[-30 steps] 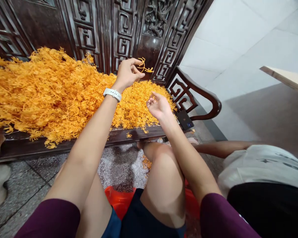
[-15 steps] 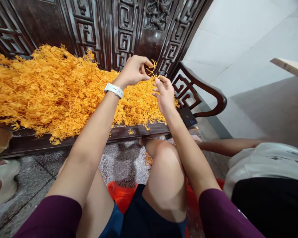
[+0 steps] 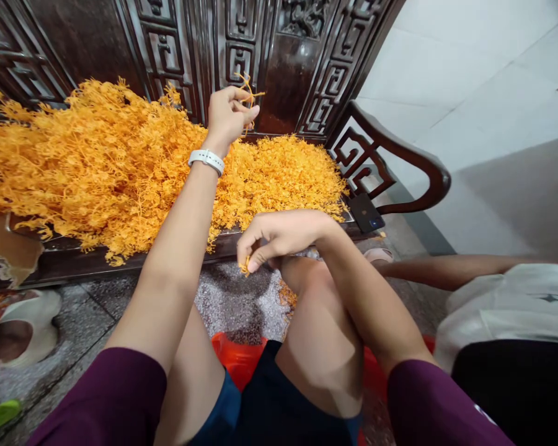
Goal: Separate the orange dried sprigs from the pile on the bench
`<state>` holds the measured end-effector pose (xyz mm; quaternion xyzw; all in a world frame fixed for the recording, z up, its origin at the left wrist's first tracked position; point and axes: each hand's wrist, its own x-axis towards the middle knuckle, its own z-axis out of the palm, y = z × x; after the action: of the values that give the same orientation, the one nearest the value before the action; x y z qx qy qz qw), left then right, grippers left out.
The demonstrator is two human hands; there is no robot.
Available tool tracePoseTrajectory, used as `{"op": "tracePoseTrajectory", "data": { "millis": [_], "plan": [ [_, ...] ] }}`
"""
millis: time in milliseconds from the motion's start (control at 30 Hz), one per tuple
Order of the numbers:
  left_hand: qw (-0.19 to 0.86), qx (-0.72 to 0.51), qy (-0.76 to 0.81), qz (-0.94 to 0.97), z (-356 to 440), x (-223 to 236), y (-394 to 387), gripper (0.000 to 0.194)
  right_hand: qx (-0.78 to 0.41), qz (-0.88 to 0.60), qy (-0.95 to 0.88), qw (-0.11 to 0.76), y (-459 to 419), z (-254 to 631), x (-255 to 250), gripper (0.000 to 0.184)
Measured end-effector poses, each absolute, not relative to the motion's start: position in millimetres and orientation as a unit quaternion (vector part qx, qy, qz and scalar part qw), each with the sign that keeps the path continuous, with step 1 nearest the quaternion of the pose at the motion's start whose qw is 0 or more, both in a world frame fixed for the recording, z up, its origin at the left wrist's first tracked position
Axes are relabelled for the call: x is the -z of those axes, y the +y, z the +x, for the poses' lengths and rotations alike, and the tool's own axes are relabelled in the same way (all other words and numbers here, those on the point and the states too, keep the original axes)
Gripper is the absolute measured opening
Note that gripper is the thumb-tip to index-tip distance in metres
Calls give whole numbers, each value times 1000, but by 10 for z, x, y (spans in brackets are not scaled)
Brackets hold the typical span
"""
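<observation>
A big heap of orange plastic sprigs (image 3: 97,161) covers the seat of a dark carved wooden bench (image 3: 134,254). My left hand (image 3: 227,114), with a white watch on its wrist, is raised over the heap and pinches one orange sprig (image 3: 247,96) between thumb and fingers. My right hand (image 3: 279,235) is lowered over the bench's front edge, above my knee, with its fingers pinched on a small orange piece (image 3: 244,267).
A dark phone (image 3: 367,214) lies at the bench's right end beside the curved armrest (image 3: 400,164). A red stool (image 3: 237,359) shows between my legs. Another person sits low at my right (image 3: 506,310). A pale shoe (image 3: 23,328) is on the speckled floor at left.
My right hand came off the sprig and dropped from in front of the left hand to the bench's front edge with a small piece. My left hand lifted the sprig slightly up and left.
</observation>
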<state>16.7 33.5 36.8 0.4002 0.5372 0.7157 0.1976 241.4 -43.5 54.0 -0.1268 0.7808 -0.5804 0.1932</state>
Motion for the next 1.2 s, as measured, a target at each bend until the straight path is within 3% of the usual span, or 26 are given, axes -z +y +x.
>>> {"op": "tracePoseTrajectory", "data": {
  "millis": [67, 200, 267, 433, 500, 600, 733, 833, 933, 1100, 1200],
  "plan": [
    [255, -730, 508, 380, 152, -412, 272, 21, 645, -111, 749, 106, -378, 2440, -575, 23],
    [321, -750, 438, 377, 214, -556, 155, 14, 729, 112, 607, -296, 62, 2489, -532, 33],
    [352, -760, 407, 364, 237, -638, 124, 14, 734, 239, 514, -375, 264, 2499, -448, 34],
    [393, -782, 370, 312, 267, -853, 84, 9, 746, 337, 434, -377, 357, 2439, -218, 30],
    [386, -767, 401, 319, 323, -926, 74, 12, 681, 318, 518, -408, 311, 2374, -188, 29],
    [383, -727, 448, 352, 484, -1004, 69, 16, 544, 302, 641, -448, 295, 2286, -161, 42],
    [453, -739, 324, 379, 749, -1089, 59, 9, 434, 284, 737, -433, 368, 2242, -41, 53],
    [401, -706, 423, 401, 849, -1153, 0, 6, 476, 256, 738, -404, 400, 2246, 32, 41],
    [306, -659, 550, 412, 796, -1183, -85, 16, 533, 238, 707, -399, 392, 2277, 6, 45],
    [278, -697, 470, 465, 550, -1162, -147, 13, 538, 229, 683, -438, 370, 2347, -120, 49],
    [273, -679, 508, 454, 448, -1163, -158, 8, 544, 230, 667, -455, 354, 2375, -178, 49]
  ]
}}
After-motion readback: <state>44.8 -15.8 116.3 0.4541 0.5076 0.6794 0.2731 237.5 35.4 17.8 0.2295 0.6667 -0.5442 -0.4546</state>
